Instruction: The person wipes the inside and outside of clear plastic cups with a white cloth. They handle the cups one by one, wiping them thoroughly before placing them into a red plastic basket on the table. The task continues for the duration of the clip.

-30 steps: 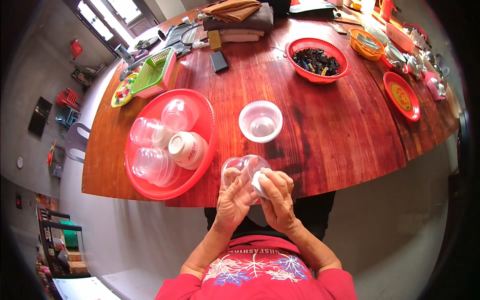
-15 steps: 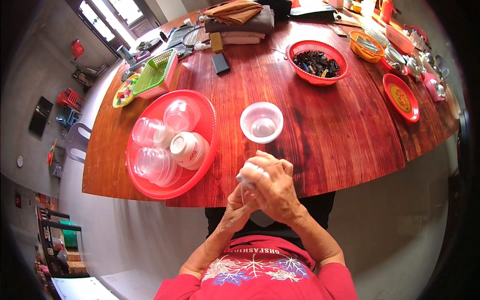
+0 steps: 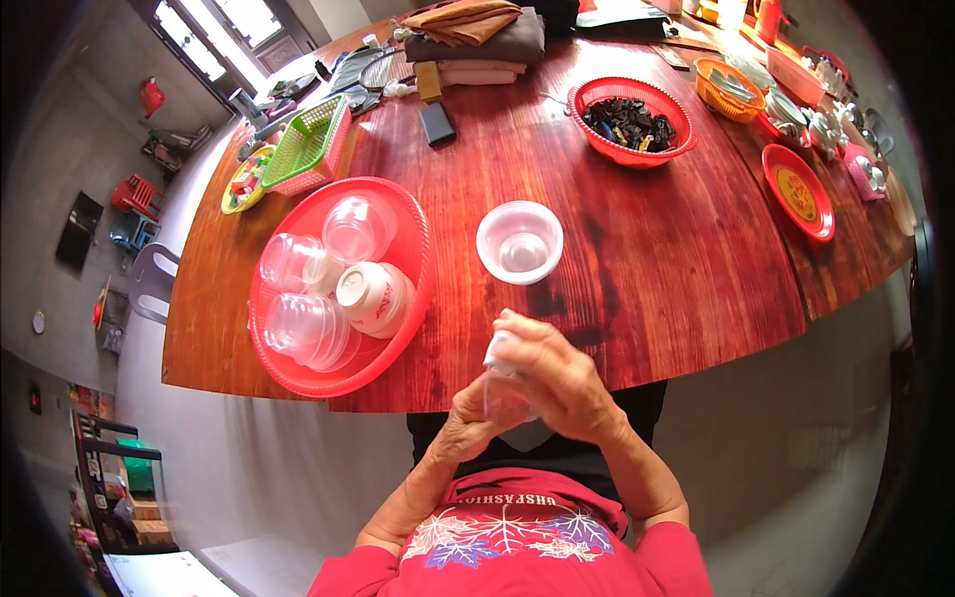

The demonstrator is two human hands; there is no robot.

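In front of my shirt, my left hand [image 3: 476,416] is closed around a clear plastic cup [image 3: 505,398], mostly hidden by my fingers. My right hand [image 3: 559,383] curls over its top, holding a small white wad [image 3: 499,350]; whether it is cloth or tissue I cannot make out. Just beyond my hands stands a stack of whitish translucent plastic bowls [image 3: 520,244], mouth up. To the left, a large round red tray [image 3: 423,274] carries clear plastic bowls [image 3: 306,326] lying tilted and white printed paper cups [image 3: 376,297] turned bottom up.
A red basket of dark small pieces [image 3: 634,124] stands at the back right. Green and pink baskets [image 3: 306,144] sit far left, near a dark rectangular box [image 3: 437,126] and folded cloths [image 3: 476,45]. A red plate [image 3: 798,194] and dishes line the right side of the wooden table [image 3: 686,269].
My right hand has shifted slightly right and down, its fingers more stretched over the cup. More of the clear cup shows between my hands. The bowls and tray have stayed put.
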